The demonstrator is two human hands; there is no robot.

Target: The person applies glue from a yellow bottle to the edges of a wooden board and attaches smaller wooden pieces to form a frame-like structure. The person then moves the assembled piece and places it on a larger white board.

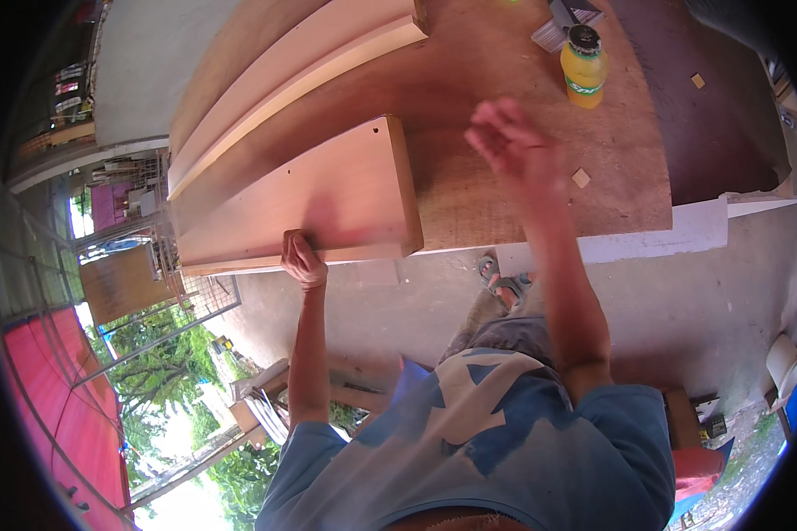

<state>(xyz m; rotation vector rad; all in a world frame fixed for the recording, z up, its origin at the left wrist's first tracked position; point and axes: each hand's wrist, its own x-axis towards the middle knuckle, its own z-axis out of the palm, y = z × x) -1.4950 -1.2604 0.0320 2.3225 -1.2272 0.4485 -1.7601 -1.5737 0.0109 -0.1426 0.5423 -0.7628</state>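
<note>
A long wooden panel [328, 190] with thick edges and a few small dark holes lies at the near left of the workbench. My left hand [303, 259] grips its near edge, fingers curled over the rim. Raised over the bench to the right of the panel, my right hand [512, 146] is blurred by motion; its fingers look stretched out and nothing shows in them. Beyond the panel lies a second long wooden piece [328, 66] with a raised lip.
The brown wooden workbench [469, 208] carries a bottle of yellow drink [584, 71] at the far right, beside a grey flat object [551, 35]. A small wood chip [581, 179] lies nearer. Concrete floor [398, 323] runs along the bench's near edge.
</note>
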